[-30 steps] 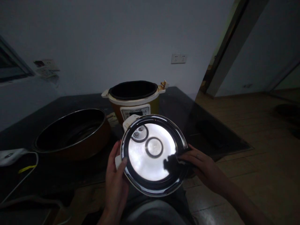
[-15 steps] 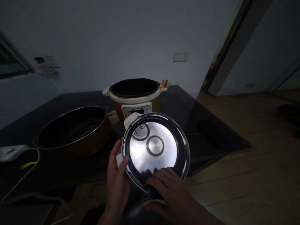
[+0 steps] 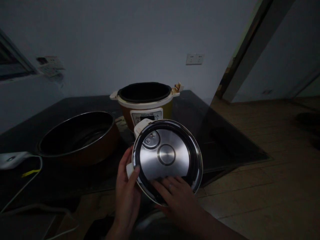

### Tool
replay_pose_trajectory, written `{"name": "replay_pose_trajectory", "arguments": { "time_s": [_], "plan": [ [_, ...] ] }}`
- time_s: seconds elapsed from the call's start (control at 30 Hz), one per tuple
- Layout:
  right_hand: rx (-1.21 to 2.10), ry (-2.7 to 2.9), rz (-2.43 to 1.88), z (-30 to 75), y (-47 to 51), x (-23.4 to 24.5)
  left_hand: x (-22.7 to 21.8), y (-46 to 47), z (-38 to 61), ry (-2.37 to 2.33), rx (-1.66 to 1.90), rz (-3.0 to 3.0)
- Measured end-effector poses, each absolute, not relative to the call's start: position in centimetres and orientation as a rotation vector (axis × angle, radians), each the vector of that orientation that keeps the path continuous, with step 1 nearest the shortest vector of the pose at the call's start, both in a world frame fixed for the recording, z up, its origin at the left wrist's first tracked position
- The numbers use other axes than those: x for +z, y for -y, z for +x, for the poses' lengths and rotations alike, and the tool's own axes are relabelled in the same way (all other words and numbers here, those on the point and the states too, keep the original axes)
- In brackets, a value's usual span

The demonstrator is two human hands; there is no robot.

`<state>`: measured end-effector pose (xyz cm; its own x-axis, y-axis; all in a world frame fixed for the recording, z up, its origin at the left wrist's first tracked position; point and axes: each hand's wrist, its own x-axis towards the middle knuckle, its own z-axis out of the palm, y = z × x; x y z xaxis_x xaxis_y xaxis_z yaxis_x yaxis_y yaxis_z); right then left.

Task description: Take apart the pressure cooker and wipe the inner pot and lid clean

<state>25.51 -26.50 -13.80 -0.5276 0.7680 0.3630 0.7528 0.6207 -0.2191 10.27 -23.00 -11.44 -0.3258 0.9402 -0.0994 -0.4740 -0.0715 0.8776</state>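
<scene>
A pressure cooker lid (image 3: 180, 163) is held up with its shiny metal underside facing me; a dark ring runs around the inside of its rim. My left hand (image 3: 127, 186) grips the left edge, thumb on the rim and fingers behind, beside a white tab. Over the lower edge lies my right hand (image 3: 172, 196), its fingers curled onto the dark ring and inner plate, its thumb largely hidden below. Just behind the lid stands the electric pressure cooker body (image 3: 126, 108), uncovered, with a dark interior and a front control panel.
A wide brown pot (image 3: 110, 141) with a dark inside sits on the dark tabletop (image 3: 220, 146), left of the cooker. A white device (image 3: 12, 160) with a cord lies at the far left. Wall sockets (image 3: 195, 59) are behind the table, whose corner points right.
My right hand has shifted slightly left along the lid's lower rim, and its thumb has gone from view beneath. The lid and left hand stay nearly in place.
</scene>
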Motion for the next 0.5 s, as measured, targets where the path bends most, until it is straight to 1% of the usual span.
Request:
{"name": "replay_pose_trajectory", "arguments": {
  "time_s": [0.27, 0.5],
  "plan": [
    [-0.127, 2.478, -1.019, 26.1, 26.3, -14.2, -11.5, 23.5, 10.7, -1.019, 1.645, 0.681],
    [-0.149, 2.45, -0.905, 27.1, 26.5, -13.1, -11.1, 24.3, 10.6, -0.916, 1.639, 0.753]
  ]
}}
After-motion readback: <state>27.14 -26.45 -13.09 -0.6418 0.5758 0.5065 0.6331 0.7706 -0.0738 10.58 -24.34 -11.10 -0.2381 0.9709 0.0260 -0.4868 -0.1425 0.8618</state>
